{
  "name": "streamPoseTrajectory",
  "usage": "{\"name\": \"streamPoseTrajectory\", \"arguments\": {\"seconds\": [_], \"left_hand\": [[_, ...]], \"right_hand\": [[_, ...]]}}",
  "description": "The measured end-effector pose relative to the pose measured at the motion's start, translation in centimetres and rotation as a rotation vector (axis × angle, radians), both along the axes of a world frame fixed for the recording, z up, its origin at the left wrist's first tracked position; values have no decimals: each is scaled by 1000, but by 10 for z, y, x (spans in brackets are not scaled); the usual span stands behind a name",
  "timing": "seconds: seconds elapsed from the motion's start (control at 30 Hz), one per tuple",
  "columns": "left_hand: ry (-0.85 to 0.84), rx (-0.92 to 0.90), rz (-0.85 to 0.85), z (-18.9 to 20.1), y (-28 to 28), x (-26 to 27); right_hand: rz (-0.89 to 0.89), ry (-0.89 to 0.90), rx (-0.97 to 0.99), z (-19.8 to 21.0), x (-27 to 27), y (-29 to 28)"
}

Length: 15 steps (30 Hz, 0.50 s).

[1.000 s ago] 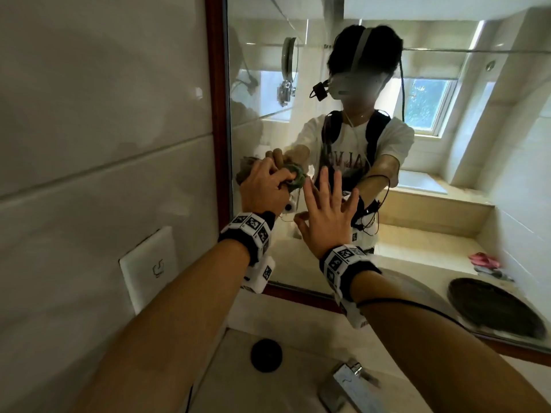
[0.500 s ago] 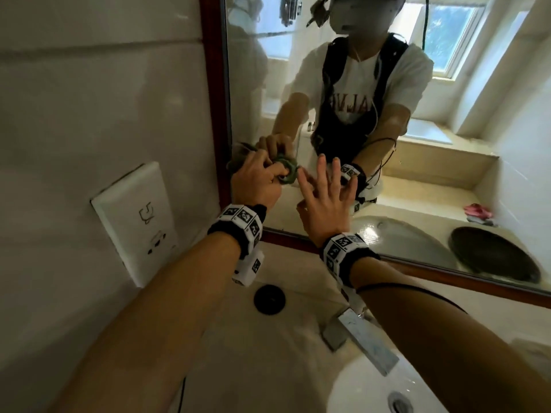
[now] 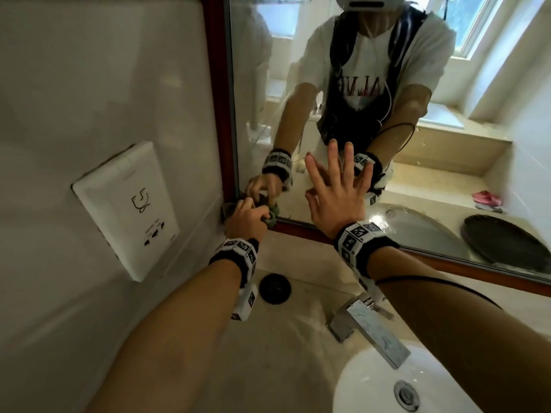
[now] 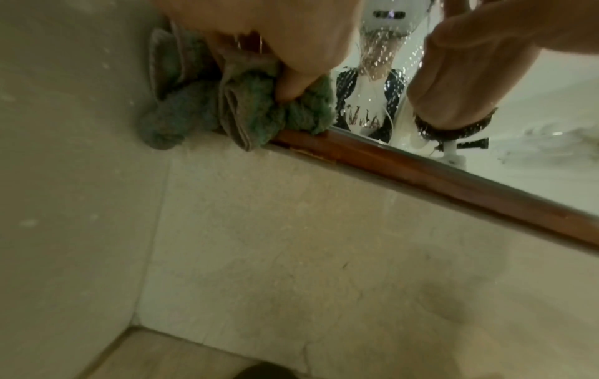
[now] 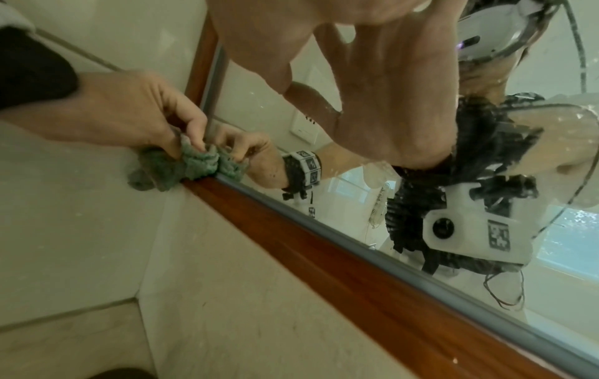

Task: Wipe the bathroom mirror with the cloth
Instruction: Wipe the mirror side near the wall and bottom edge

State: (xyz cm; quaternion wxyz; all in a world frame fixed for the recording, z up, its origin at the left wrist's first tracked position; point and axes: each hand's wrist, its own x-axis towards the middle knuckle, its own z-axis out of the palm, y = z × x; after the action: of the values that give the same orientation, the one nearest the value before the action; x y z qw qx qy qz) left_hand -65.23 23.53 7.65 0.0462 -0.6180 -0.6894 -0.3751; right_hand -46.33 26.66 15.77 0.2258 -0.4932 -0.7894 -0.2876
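green cloth bunched under left hand fingertips, mirror corner

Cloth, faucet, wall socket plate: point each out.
cloth (image 4: 259, 112), left wrist view, green bunched middle.
faucet (image 3: 372, 333), head view, top of the spout.
wall socket plate (image 3: 125, 210), head view, middle of its white cover.

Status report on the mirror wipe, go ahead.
Left hand grips green cloth at mirror's bottom left corner. Right hand open, fingers spread at glass. Nothing blocking.
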Motion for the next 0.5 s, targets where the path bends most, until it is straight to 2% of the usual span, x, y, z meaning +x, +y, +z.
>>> {"name": "streamPoseTrajectory", "arguments": {"seconds": [0.13, 0.23, 0.3, 0.4, 0.5], "left_hand": [[-39, -90, 14, 16, -3, 0], [-60, -71, 9, 53, -9, 5], [-64, 17, 27, 84, -11, 9], [-51, 264, 64, 129, -2, 15], [-27, 335, 84, 140, 2, 22]], "right_hand": [[4, -1, -12, 0, 0, -1], [-9, -16, -14, 1, 2, 0], [-16, -25, -13, 1, 2, 0], [-13, -29, -17, 1, 2, -1], [-16, -30, 16, -1, 5, 2]]}}
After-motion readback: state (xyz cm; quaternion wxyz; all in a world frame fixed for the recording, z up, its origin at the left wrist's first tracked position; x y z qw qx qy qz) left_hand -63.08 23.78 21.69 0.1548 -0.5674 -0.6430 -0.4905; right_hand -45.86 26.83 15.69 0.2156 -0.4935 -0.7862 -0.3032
